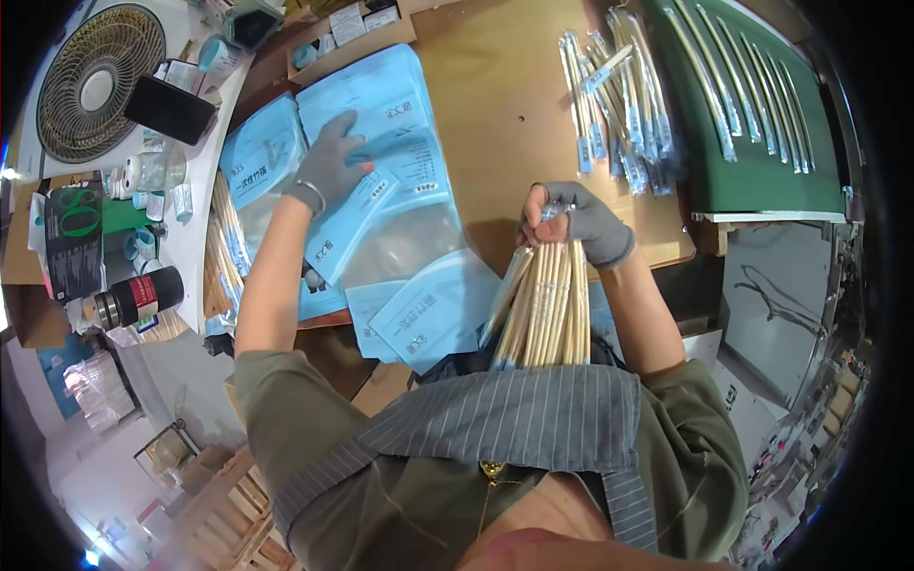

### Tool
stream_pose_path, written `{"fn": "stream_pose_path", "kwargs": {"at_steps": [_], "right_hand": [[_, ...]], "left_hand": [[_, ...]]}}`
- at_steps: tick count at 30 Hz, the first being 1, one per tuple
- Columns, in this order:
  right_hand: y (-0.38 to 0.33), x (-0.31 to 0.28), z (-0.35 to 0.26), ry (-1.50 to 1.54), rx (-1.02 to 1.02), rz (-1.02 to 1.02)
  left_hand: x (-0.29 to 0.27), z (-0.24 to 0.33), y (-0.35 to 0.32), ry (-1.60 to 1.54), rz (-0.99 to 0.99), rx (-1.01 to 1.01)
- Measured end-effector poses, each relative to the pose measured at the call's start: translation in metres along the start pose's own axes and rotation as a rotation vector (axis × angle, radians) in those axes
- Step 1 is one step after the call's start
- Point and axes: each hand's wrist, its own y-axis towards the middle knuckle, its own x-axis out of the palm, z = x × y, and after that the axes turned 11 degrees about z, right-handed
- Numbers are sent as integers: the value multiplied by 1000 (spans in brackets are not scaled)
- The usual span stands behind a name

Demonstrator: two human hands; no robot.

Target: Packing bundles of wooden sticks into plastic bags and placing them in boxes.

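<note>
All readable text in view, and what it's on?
Printed wording isn't copied out; locations only:
Blue bags: dark print, small lines blurred.
Black box: large green characters; smaller print unreadable.
Black bottle: red label, too small.
Wrapped sticks: blue labels, unreadable.

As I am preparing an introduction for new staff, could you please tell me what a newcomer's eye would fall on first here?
The eye would probably go first to the bundle of pale sticks gripped in the right hand, near the striped apron. Next come the blue printed bags under the left hand. At upper left, a round fan also stands out.
</note>
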Motion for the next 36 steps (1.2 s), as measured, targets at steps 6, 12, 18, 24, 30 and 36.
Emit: {"fn": "stream_pose_path", "kwargs": {"at_steps": [6, 12, 18, 24, 30, 36], "right_hand": [[-15, 3, 0, 32, -38, 45], [-18, 9, -1, -16, -34, 52], [-17, 8, -4, -6, -57, 57], [-11, 11, -3, -42, -14, 66], [-12, 14, -5, -47, -4, 57], [-20, 13, -7, -34, -81, 26]], "left_hand": [[5, -8, 18, -7, -191, -162], [-8, 7, 50, 151, -241, -249], [-12, 16, 38, -5, -266, -339], [16, 18, -9, 14, 122, -130], [-15, 13, 27, -119, -306, -309], [-49, 33, 33, -37, -586, -293]]}}
